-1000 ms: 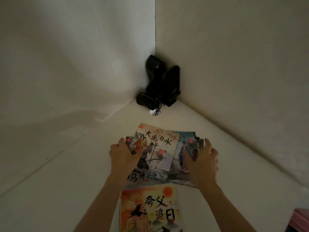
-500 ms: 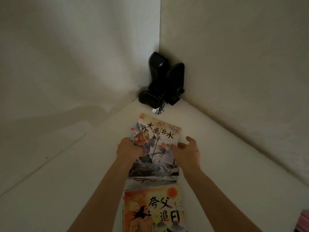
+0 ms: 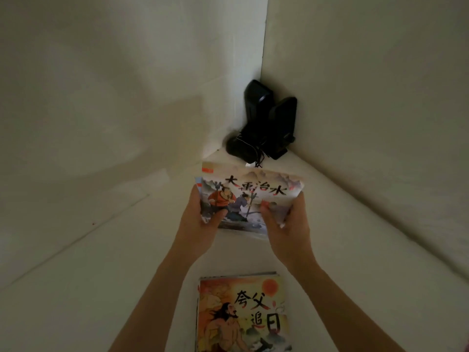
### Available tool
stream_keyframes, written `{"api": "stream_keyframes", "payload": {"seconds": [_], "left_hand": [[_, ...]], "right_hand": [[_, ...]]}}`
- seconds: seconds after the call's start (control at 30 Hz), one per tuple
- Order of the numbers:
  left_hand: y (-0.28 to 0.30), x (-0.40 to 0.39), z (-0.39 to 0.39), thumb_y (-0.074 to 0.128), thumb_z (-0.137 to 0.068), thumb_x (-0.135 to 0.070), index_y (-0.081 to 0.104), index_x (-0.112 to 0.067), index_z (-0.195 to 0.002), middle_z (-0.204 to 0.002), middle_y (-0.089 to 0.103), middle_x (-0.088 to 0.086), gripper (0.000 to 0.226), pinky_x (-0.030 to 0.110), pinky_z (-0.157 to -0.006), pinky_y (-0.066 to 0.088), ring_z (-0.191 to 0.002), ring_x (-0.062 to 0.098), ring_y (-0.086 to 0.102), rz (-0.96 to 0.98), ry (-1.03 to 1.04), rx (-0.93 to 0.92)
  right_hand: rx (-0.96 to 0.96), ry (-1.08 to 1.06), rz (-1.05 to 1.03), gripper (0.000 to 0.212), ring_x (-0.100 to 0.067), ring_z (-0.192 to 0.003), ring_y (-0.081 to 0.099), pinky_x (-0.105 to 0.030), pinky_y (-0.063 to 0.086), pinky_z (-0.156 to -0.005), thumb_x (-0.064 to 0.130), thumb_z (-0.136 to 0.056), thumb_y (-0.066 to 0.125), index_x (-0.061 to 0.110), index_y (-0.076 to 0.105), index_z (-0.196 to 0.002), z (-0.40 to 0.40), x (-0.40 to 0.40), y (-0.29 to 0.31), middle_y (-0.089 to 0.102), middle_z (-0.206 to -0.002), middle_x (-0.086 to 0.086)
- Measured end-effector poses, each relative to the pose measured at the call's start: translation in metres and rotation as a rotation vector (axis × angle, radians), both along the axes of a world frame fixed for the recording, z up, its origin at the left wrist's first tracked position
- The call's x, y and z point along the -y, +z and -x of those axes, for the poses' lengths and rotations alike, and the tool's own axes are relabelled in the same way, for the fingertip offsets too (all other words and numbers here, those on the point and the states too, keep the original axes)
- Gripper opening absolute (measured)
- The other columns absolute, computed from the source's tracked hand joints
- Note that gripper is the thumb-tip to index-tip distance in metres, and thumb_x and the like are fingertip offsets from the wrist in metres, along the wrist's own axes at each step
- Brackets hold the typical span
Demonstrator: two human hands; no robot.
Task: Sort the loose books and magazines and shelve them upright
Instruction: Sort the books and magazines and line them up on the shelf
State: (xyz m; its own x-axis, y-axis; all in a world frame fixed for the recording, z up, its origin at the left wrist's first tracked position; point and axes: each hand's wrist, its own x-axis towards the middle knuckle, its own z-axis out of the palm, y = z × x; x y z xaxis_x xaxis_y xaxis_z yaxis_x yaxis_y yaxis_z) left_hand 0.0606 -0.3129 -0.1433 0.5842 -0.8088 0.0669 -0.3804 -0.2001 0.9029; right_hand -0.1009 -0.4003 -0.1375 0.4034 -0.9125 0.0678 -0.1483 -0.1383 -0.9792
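A: Grip state, both hands?
B: Left hand (image 3: 200, 224) grips the left edge of the picture-book bundle (image 3: 250, 199), thumb curled over the front cover, other fingers behind and out of sight. Right hand (image 3: 289, 229) grips the right edge the same way, thumb on the cover near the lower right. Both clamped on the bundle.

A: Where does the bundle sit relative to that grip?
B: Between the two hands, at frame centre. Held by its lower half; the upper half with the black brush title rises above the thumbs. Cover faces the camera, tilted back. Several page edges show at the left side, so more than one thin book; count not readable. Whether its bottom edge touches the surface: cannot tell.

A: Other task items?
B: A second stack of books (image 3: 241, 313) lies flat at lower centre of the frame, orange cover up, between the forearms, apart from the held bundle.

A: Surroundings?
B: White shelf surface (image 3: 101, 275) below, white walls meeting in a corner at upper centre. In that corner, two black speakers (image 3: 269, 118) stand upright with a tangled cable at their base, just beyond the bundle's top edge.
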Motion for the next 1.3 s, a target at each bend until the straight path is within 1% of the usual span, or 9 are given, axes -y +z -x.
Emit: {"api": "stream_keyframes", "payload": {"seconds": [0.07,0.2,0.4,0.57,0.77,0.9,1.03,1.13,1.3], "left_hand": [[-0.013,-0.010,0.003,0.064,-0.084,0.007,0.044,-0.003,-0.105,-0.092,0.049,0.024,0.030,0.041,-0.074,0.050,-0.082,0.036,0.052,-0.013,-0.017,-0.072],[-0.029,-0.011,0.018,0.062,-0.082,0.015,0.044,-0.013,-0.100,-0.088,0.047,0.035,0.038,0.025,-0.073,0.049,-0.076,0.039,0.049,-0.026,0.117,-0.185],[-0.002,-0.021,0.026,0.071,-0.082,0.000,0.045,-0.013,-0.124,-0.105,0.064,0.008,0.050,0.037,-0.079,0.057,-0.092,0.018,0.066,0.011,0.251,-0.337],[0.014,-0.081,0.067,0.077,-0.079,-0.014,0.059,-0.015,-0.116,-0.103,0.068,0.002,0.042,0.042,-0.083,0.057,-0.094,0.023,0.066,-0.287,0.344,-0.321],[-0.012,-0.144,0.125,0.075,-0.079,-0.018,0.061,-0.010,-0.115,-0.098,0.066,0.006,0.040,0.018,-0.065,0.049,-0.082,0.019,0.062,-0.557,0.330,-0.157],[-0.022,-0.156,0.145,0.076,-0.078,-0.025,0.052,-0.011,-0.131,-0.121,0.050,0.016,0.059,0.033,-0.092,0.037,-0.112,0.032,0.047,-0.691,0.375,0.060],[-0.014,-0.159,0.153,0.078,-0.078,-0.019,0.030,-0.003,-0.146,-0.136,0.039,0.021,0.086,0.034,-0.096,0.042,-0.123,0.033,0.045,-0.613,0.404,-0.105],[-0.009,-0.156,0.150,0.077,-0.077,-0.011,0.050,0.004,-0.128,-0.118,0.060,0.016,0.060,0.026,-0.075,0.043,-0.093,0.019,0.055,-0.600,0.434,-0.184],[-0.005,-0.150,0.131,0.077,-0.064,0.004,0.063,-0.010,-0.080,-0.089,0.068,0.011,0.026,0.023,-0.052,0.051,-0.068,0.015,0.062,-0.588,0.380,-0.466]], "right_hand": [[-0.043,-0.005,0.021,0.045,0.008,-0.092,0.060,-0.009,0.050,-0.072,0.009,-0.084,0.071,0.015,0.045,-0.119,0.004,-0.004,-0.014,0.060,-0.100,0.017],[-0.079,0.027,0.031,0.048,0.000,-0.098,0.062,-0.014,0.052,-0.078,0.001,-0.088,0.063,0.022,0.041,-0.124,0.008,-0.011,-0.034,0.060,-0.102,0.029],[-0.123,0.007,0.105,0.045,0.007,-0.093,0.062,-0.013,0.053,-0.077,0.015,-0.090,0.064,0.018,0.049,-0.132,0.016,-0.007,-0.003,0.063,-0.099,0.018],[-0.418,0.099,-0.004,0.020,-0.011,-0.073,0.066,-0.011,0.052,-0.060,0.026,-0.086,0.070,0.013,0.067,-0.099,0.059,-0.053,0.014,0.068,-0.085,-0.003],[-0.654,0.140,-0.102,0.037,-0.016,-0.084,0.051,-0.016,0.041,-0.069,0.031,-0.089,0.065,0.016,0.057,-0.122,0.103,-0.118,-0.014,0.048,-0.097,-0.003],[-0.812,0.139,0.037,0.039,-0.019,-0.095,0.045,-0.027,0.049,-0.080,0.039,-0.088,0.063,0.021,0.056,-0.122,0.115,-0.135,-0.031,0.042,-0.105,-0.002],[-0.677,0.101,-0.140,0.052,-0.028,-0.104,0.056,-0.029,0.052,-0.084,0.027,-0.086,0.069,0.005,0.049,-0.129,0.117,-0.140,-0.036,0.051,-0.119,-0.014],[-0.549,0.015,-0.305,0.043,-0.022,-0.086,0.061,-0.020,0.051,-0.066,0.029,-0.082,0.073,0.004,0.051,-0.110,0.107,-0.139,-0.033,0.063,-0.105,-0.014],[-0.781,0.054,-0.479,0.059,-0.032,-0.100,0.058,-0.037,0.052,-0.083,0.043,-0.068,0.070,0.008,0.050,-0.112,0.089,-0.130,-0.044,0.056,-0.113,-0.014]]}}
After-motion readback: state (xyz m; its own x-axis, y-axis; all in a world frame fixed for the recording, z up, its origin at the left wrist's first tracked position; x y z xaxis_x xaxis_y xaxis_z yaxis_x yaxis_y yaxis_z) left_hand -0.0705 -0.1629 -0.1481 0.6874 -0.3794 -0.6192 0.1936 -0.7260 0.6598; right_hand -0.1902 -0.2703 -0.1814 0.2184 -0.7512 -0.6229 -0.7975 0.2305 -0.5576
